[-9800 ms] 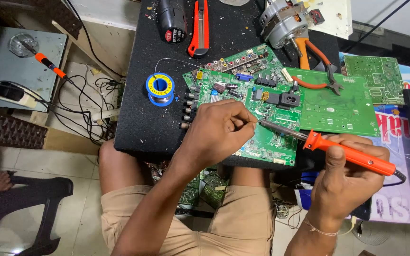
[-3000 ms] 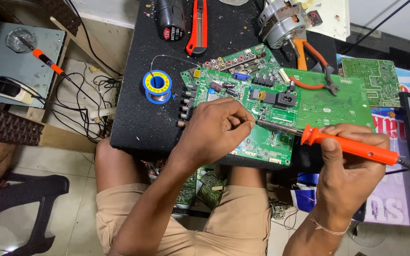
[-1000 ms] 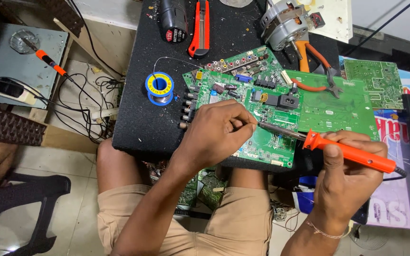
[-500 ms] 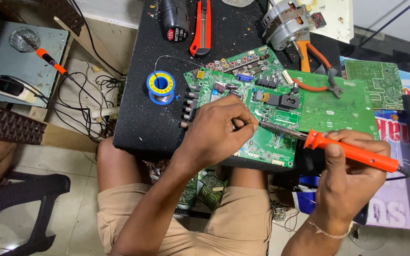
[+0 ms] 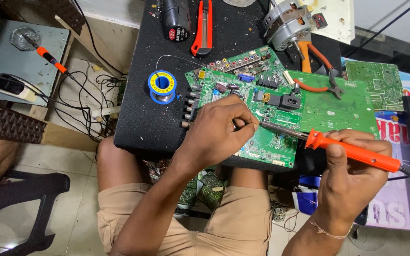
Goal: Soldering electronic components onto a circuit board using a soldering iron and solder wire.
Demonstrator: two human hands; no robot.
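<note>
A green circuit board [image 5: 271, 102] lies on the black table [image 5: 138, 128] in front of me. My left hand [image 5: 217, 130] rests on the board's near left part with fingers pinched together; a thin solder wire seems to run from it, but what it pinches is hidden. My right hand [image 5: 352, 182] grips an orange-handled soldering iron [image 5: 352, 151], whose metal tip reaches left to the fingertips of my left hand over the board. A blue and yellow solder spool [image 5: 162, 86] stands left of the board, its wire arcing up and right.
A second green board [image 5: 345, 102] lies to the right with orange-handled pliers [image 5: 316, 71] on it. At the table's far edge sit a black battery [image 5: 176, 19], a red utility knife [image 5: 202, 28] and a small motor [image 5: 283, 21]. A cable tangle [image 5: 79, 102] lies left on the floor.
Hardly anything differs: both hands stay at the same spot on the board, the iron tip against the left fingertips. Only the view shifts slightly.
</note>
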